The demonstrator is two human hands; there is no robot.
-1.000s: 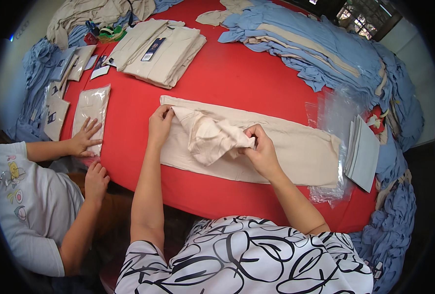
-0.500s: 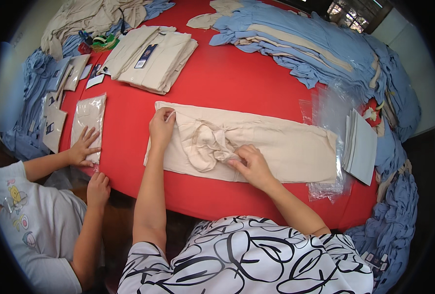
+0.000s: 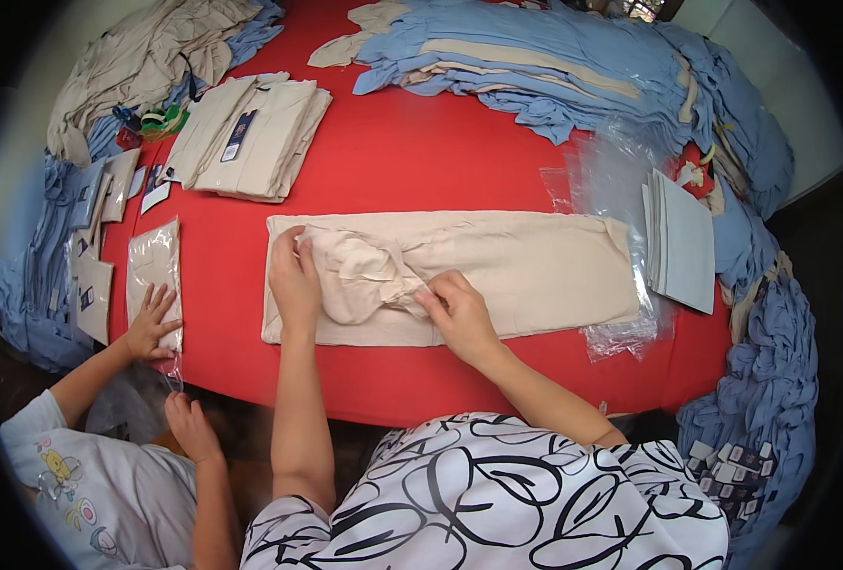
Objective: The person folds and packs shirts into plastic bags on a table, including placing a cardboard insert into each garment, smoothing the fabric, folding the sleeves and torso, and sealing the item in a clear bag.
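A long beige garment (image 3: 526, 271) lies flat across the red table (image 3: 421, 161) in front of me. A bunched fold of its cloth (image 3: 359, 275) sits near its left end. My left hand (image 3: 293, 280) presses on the left side of that fold, fingers pinching the fabric. My right hand (image 3: 457, 309) grips the fold's right edge, just beside it.
Another person's hands (image 3: 151, 318) rest on a clear bagged garment (image 3: 153, 266) at the table's left edge. Folded beige garments (image 3: 250, 138), blue garment piles (image 3: 554, 66), clear plastic bags (image 3: 611, 180), grey card sheets (image 3: 682, 242) and small tags (image 3: 94, 285) surround the work area.
The bunched cloth has been brought down flatter onto the garment. My right hand moved from above the fold to its right edge; my left hand stayed at the left end.
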